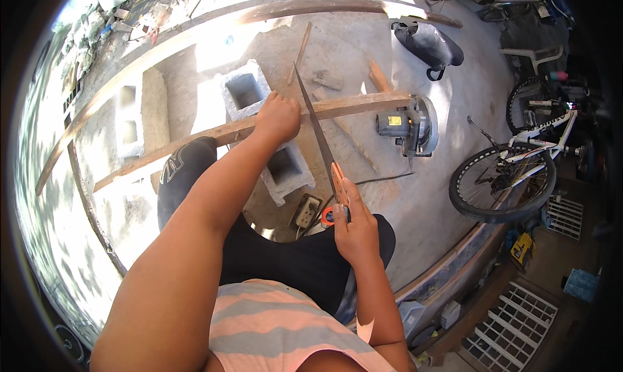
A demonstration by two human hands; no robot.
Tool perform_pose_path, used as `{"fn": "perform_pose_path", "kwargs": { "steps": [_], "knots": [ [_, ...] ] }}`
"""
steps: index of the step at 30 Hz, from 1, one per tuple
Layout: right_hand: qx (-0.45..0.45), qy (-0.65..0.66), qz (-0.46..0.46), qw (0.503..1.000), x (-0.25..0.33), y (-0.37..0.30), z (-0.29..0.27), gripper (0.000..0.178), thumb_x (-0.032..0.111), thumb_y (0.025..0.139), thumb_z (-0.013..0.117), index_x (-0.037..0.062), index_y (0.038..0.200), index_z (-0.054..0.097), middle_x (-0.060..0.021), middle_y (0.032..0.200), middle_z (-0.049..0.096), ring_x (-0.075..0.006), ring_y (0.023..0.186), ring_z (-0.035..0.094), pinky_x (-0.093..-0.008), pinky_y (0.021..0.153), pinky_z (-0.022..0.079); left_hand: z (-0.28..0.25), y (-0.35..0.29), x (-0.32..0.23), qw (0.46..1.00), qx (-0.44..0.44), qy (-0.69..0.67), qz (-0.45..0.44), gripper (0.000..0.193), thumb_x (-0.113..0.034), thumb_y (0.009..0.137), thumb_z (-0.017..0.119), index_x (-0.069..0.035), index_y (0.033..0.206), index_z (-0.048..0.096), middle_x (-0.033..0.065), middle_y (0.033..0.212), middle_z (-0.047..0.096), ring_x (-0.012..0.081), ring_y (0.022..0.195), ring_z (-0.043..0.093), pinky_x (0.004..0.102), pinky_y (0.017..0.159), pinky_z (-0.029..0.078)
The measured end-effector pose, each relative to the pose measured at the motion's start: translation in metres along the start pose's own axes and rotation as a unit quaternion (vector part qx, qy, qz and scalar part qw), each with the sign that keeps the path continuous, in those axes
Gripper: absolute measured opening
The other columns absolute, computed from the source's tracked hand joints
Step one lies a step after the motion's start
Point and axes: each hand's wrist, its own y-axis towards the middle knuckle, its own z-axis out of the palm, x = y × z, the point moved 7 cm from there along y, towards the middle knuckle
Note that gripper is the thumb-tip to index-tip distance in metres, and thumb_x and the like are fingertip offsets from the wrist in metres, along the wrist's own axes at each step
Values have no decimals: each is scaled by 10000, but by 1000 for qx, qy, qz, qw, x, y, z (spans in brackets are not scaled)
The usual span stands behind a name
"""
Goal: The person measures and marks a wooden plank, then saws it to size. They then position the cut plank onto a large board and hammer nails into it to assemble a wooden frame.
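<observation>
My left hand [278,117] is closed around a long wooden beam [214,134], which lies across a concrete block [245,94]. In my right hand [357,226] is the wooden handle of a hand saw [318,130]. Its dark blade slants up and away, crossing the beam just to the right of my left hand. Whether the teeth touch the wood, I cannot tell. Near the beam's right end sits a circular saw [405,126]. Below my right hand a tape measure [328,216] with an orange rim is partly hidden.
A power strip [307,212] lies between my knees. Another concrete block [154,109] stands at the left. Farther off are a long board [311,6], a black bag [428,44] and wood scraps. A bicycle [509,164] leans at the right, near plastic crates [513,326].
</observation>
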Motion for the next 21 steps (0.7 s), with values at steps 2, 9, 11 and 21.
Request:
{"fn": "perform_pose_path", "kwargs": {
  "steps": [2, 9, 11, 21],
  "knots": [
    [-6, -5, 6, 1000, -6, -35, -20, 554, 183, 1065, 641, 162, 1603, 511, -290, 1382, 693, -453, 1290, 681, -476, 1072, 548, -2, 4, -11, 1000, 27, -3, 9, 191, -131, 870, 644, 1, 1001, 686, 215, 978, 780, 337, 1036, 726, 420, 1140, 446],
    [-14, -49, 5, 999, 6, 76, 21, 543, 192, 1061, 622, 164, 1595, 521, -314, 1287, 721, -482, 1157, 725, -493, 991, 571, 12, 6, -17, 1000, 15, 26, 3, 174, -118, 899, 622, -9, 1025, 673, 213, 1016, 771, 329, 1131, 713, 444, 1268, 356],
    [17, -22, 15, 999, 16, 92, 21, 606, 179, 1051, 623, 188, 1631, 449, -316, 1293, 710, -496, 1140, 714, -523, 978, 569, 11, 6, -16, 1000, -4, 28, 6, 177, -123, 899, 626, -9, 1026, 670, 213, 1014, 767, 334, 1136, 710, 446, 1266, 359],
    [-21, 26, -14, 999, 5, -38, -17, 564, 135, 1058, 618, 94, 1603, 478, -296, 1331, 714, -462, 1224, 713, -492, 1043, 562, 3, 2, -12, 998, 66, -19, -4, 211, -123, 880, 663, -1, 1052, 676, 226, 1055, 768, 347, 1160, 707, 442, 1274, 362]
  ]
}}
